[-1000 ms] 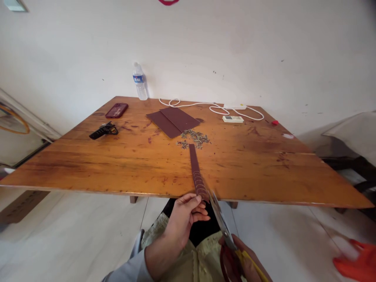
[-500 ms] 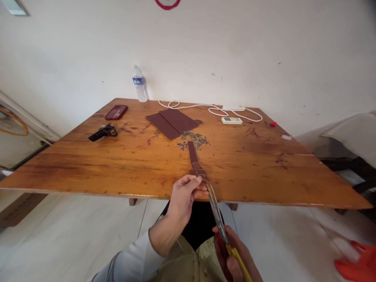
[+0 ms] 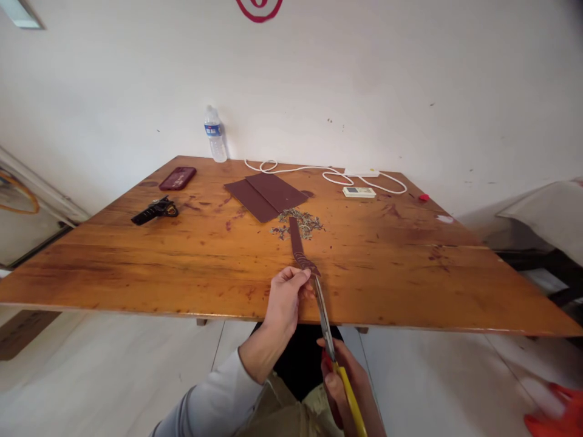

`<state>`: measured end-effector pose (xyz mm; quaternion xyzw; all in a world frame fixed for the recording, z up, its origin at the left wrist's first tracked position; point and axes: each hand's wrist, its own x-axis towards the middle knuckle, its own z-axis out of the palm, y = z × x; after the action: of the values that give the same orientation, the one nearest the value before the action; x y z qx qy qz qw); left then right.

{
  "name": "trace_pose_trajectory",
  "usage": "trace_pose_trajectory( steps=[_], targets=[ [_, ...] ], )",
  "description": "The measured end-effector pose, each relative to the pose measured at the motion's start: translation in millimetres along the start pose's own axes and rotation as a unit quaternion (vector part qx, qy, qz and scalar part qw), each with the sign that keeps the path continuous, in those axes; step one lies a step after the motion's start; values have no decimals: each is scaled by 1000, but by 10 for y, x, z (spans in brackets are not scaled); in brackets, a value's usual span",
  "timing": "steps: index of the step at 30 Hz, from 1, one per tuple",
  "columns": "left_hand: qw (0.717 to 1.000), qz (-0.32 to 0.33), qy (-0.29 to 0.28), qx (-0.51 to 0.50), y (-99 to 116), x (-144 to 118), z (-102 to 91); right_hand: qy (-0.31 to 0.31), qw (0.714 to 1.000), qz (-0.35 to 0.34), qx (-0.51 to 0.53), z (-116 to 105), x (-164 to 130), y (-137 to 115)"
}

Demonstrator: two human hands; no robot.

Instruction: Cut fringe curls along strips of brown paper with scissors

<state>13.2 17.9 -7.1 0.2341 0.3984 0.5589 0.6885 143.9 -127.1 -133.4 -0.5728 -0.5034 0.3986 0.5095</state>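
Observation:
Between the thumb and fingers of my left hand (image 3: 286,300) is the near end of a dark maroon strip (image 3: 296,237), paper or thin card, marked with several curved pale lines. Its far end reaches the pile of small shreds (image 3: 306,223) on the table. My right hand (image 3: 348,382) grips scissors (image 3: 324,315) with one yellow and one red handle. The blades point away from me, nearly closed, their tips at the strip beside my left fingertips. Just beyond the shreds lie two overlapping maroon sheets (image 3: 273,194).
On the wooden table (image 3: 159,273) are a phone (image 3: 178,178), a black clip-like object (image 3: 155,210), a water bottle (image 3: 215,136), a white power strip (image 3: 362,172) with its cord, and a small white remote (image 3: 359,192). A wall stands behind.
The scissor blades have come closer together, and my right hand has moved slightly up and left. My left hand keeps its pinch on the strip. The view has tilted up a little.

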Motion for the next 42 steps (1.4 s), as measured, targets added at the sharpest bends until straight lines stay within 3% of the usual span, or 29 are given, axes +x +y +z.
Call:
trace_pose_trajectory(
  steps=[5, 8, 10, 14, 19, 42],
  targets=[
    [1000, -10, -8, 3, 6, 3, -8, -15, 999, -3, 30, 0, 23, -42],
    [1000, -19, -8, -1, 20, -3, -9, 32, 998, -18, 47, 18, 2, 72],
    [1000, -29, -6, -4, 31, -2, -12, -6, 1000, 10, 16, 18, -5, 157],
    [999, -46, -5, 2, 46, 16, -16, -23, 999, -18, -19, 53, 5, 291],
    [999, -50, -7, 3, 43, 28, -14, 33, 999, -12, -37, 179, 12, 402],
    [999, -36, -30, -2, 18, -5, -65, 57, 997, 9, -53, 244, 9, 369]
  ],
)
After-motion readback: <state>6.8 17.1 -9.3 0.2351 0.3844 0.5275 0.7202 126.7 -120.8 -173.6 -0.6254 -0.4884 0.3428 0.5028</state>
